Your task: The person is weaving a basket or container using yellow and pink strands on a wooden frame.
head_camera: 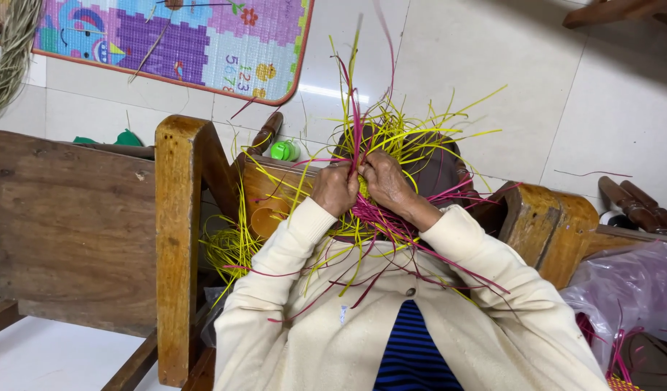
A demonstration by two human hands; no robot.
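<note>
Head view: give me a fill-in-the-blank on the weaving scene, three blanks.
1. Both hands, left hand and right hand, grip a bundle of yellow and ____ strips.
2. The person's cardigan sleeves are ____ in colour.
3. The play mat lies on a floor of white ____.

Missing words: pink; cream; tiles

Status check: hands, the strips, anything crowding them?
Left hand and right hand both pinching yellow and pink strips. Wooden chair close left.
</note>
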